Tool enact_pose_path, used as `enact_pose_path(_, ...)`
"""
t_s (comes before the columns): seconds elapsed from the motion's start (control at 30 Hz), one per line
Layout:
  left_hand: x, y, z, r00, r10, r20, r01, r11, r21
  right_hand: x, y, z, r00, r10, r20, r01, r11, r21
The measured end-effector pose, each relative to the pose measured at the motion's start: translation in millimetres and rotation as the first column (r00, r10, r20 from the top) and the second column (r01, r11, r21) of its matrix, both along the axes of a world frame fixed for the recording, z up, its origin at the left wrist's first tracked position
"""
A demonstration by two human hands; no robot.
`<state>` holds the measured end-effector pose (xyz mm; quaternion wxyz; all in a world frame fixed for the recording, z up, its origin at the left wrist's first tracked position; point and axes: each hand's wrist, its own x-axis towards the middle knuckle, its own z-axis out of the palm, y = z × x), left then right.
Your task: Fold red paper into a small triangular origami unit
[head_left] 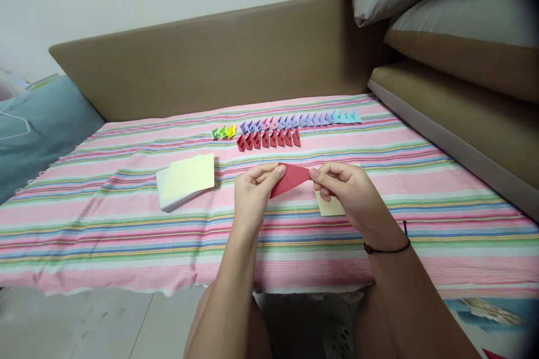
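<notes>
I am watching from far away through the head camera. Both hands are up over a bed with a striped sheet (126,235) on it. The left hand (252,190) and the right hand (351,193) share one piece of red paper (290,178). The left fingers (275,171) pinch its left end and the right fingers (320,176) pinch its right end, so both hands are closed on it. The red paper sits between the two hands, just above the sheet, tilted down to the left. I think it is folded once, but it is too small for me to be sure.

Under the right hand lies a loose pale yellow sheet (330,207), flat on the bed. A thin dark band (391,248) goes round the right wrist.

To the left of the hands is a stack of pale yellow paper (187,180). Past the hands, further back on the sheet, is a row of red folded pieces (269,139). Behind it runs a longer row: green and yellow pieces (223,132) on the left, purple and pink pieces (286,122) in the middle, blue pieces (347,117) on the right.

A brown backrest (219,61) stands behind the bed, and grey cushions (455,5) are piled at the right.
</notes>
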<state>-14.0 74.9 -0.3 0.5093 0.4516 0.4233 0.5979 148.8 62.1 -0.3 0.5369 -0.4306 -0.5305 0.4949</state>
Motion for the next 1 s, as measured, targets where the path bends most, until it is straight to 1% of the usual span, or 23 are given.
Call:
enact_pose_path(0.07,-0.1,0.4,-0.2,1.000,0.001,-0.002,-0.001,1.000,-0.002,0.6,0.3,0.0,1.000,-0.008,-0.010,0.008,1.000,0.005)
enact_pose_path(0.2,-0.9,0.5,-0.2,0.999,0.032,-0.010,-0.032,0.999,-0.002,3.5,1.8,-2.5,0.999,0.023,-0.026,-0.023,0.999,-0.029)
enact_pose_path(0.37,0.4,0.1,-1.6,0.999,0.026,-0.019,-0.026,1.000,-0.014,6.0,6.3,-7.9,0.999,-0.054,-0.002,0.054,0.998,0.035)
enact_pose_path(0.43,2.0,0.4,-2.8,0.998,0.051,-0.030,-0.051,0.999,-0.014,4.1,7.1,-8.5,0.998,-0.054,-0.024,0.053,0.999,-0.011)
enact_pose_path(0.53,4.8,0.7,-4.7,0.995,0.090,-0.042,-0.090,0.996,-0.001,-3.9,5.8,-8.0,0.994,0.012,-0.109,-0.026,0.992,-0.126)
enact_pose_path(0.6,6.6,0.5,-5.9,0.995,0.096,-0.035,-0.096,0.995,0.004,-12.0,4.1,-8.4,0.985,0.046,-0.168,-0.075,0.983,-0.168)
enact_pose_path(0.7,8.1,0.4,-7.5,0.996,0.091,-0.007,-0.091,0.996,-0.003,-23.0,2.6,-11.2,0.964,0.004,-0.265,-0.058,0.978,-0.199)
enact_pose_path(0.77,7.2,0.9,-7.8,0.998,0.062,0.006,-0.062,0.998,-0.027,-25.8,3.0,-13.2,0.950,-0.047,-0.310,-0.013,0.982,-0.190)
enact_pose_path(0.83,4.2,1.8,-7.1,1.000,-0.008,-0.007,0.008,0.998,-0.062,-24.1,4.1,-14.2,0.945,-0.078,-0.317,0.027,0.986,-0.163)
enact_pose_path(0.93,-2.4,2.7,-4.3,0.989,-0.131,-0.066,0.124,0.986,-0.108,-16.0,6.1,-13.8,0.955,-0.097,-0.280,0.056,0.987,-0.149)
enact_pose_path(1.0,-6.1,2.5,-2.3,0.978,-0.187,-0.088,0.174,0.975,-0.136,-10.2,7.4,-13.5,0.967,-0.111,-0.231,0.080,0.987,-0.140)
